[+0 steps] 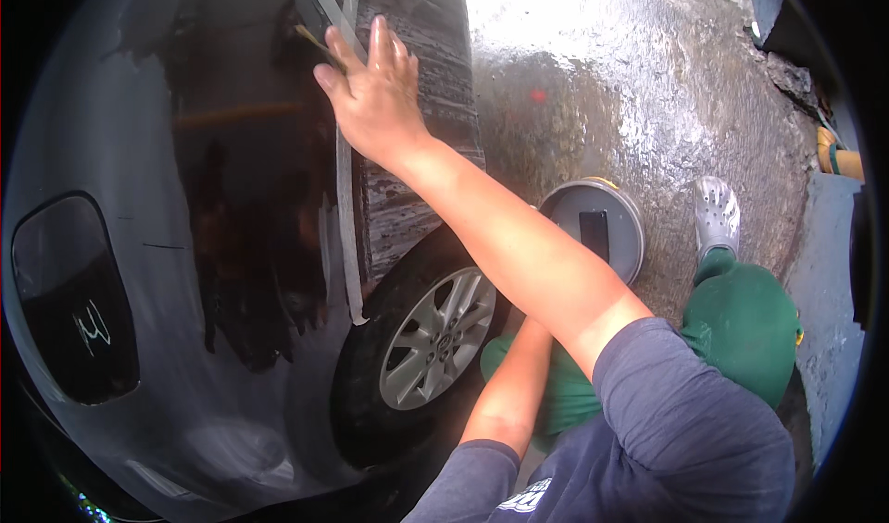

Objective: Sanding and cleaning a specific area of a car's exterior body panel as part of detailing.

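My right hand [381, 106] reaches across to the upper part of a dark car panel [250, 199], fingers spread and partly stretched. Between its thumb and forefinger sticks out the edge of a thin, tan-edged piece [313, 40]; the rest lies hidden under the hand, so its kind is unclear. Pale strips of tape [344, 199] run down the panel beside the hand. The panel has a dark, shiny, wet-looking patch among duller grey areas. My left forearm [514, 389] passes behind my right arm, which hides the left hand.
A wheel [440, 338] with a silver rim sits below the taped edge. Beyond my right forearm stands a round bucket [634, 222] with a dark rectangular thing in it. My shoe [718, 210] rests on the wet concrete floor [593, 88]. A grey wall [829, 282] borders the right.
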### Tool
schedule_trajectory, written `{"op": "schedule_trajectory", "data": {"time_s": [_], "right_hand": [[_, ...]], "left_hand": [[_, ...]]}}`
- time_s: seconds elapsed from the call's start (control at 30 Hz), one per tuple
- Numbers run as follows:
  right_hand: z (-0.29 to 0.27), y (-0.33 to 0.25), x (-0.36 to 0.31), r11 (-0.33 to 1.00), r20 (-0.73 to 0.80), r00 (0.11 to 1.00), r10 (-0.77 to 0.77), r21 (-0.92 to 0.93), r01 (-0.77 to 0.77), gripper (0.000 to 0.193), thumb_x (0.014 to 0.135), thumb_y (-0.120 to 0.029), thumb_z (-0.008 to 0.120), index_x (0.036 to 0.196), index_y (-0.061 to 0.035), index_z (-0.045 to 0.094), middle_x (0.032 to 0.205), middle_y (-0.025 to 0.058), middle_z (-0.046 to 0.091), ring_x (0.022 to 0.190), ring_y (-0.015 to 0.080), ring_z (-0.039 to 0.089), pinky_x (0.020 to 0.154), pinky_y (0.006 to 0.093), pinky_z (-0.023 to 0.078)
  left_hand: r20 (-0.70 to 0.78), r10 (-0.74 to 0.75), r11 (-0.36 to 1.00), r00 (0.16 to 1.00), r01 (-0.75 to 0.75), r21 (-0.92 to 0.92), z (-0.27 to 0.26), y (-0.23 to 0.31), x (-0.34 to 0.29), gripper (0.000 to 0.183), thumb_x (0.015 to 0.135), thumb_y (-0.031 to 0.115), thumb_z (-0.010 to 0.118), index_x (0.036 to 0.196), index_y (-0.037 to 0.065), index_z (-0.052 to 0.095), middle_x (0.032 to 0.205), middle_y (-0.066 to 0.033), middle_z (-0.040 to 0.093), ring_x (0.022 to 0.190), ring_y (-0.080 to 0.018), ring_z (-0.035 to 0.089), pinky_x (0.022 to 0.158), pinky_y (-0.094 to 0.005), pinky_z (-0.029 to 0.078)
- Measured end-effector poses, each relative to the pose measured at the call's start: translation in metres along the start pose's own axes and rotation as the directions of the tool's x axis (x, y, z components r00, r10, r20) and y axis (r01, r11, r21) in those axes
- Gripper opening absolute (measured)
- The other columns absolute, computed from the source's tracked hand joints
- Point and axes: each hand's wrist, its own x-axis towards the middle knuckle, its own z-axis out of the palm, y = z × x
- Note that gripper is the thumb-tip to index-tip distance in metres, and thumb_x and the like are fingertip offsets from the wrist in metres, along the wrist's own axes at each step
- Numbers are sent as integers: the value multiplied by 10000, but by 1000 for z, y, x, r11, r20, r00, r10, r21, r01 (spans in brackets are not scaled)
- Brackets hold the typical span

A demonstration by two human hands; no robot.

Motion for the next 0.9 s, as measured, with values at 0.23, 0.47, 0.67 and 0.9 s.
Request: {"op": "schedule_trajectory", "data": {"time_s": [0.23,0.47,0.67,0.9], "right_hand": [[-7,17,24,993,-4,993,-117,-2,117,545,1030,-476,452,1515,-225,454,1590,348,189,1478,500,190,1176,664,128],[-6,29,23,984,45,983,-176,-9,176,516,1025,-495,473,1504,-302,471,1611,302,188,1499,470,165,1195,637,121],[-9,33,40,978,43,979,-199,-49,201,512,1032,-484,465,1513,-309,453,1612,296,189,1494,473,185,1186,653,138],[-3,11,79,960,-18,960,-280,-16,280,516,1023,-487,478,1493,-276,482,1588,304,240,1471,480,231,1174,670,152]], "left_hand": [[-358,318,873,878,-125,471,21,0,9,492,971,228,593,1419,42,515,1390,-180,569,1302,-241,508,1096,-400,392],[-510,539,652,671,51,757,17,16,24,566,924,343,627,1389,44,505,1354,-206,567,1247,-346,537,1037,-464,428],[-510,721,423,470,284,860,18,18,33,641,884,442,656,1363,47,497,1323,-229,565,1200,-437,561,986,-520,457],[-570,377,709,730,168,685,-16,0,40,614,881,389,661,1350,31,490,1318,-230,553,1215,-450,532,996,-514,452]]}}
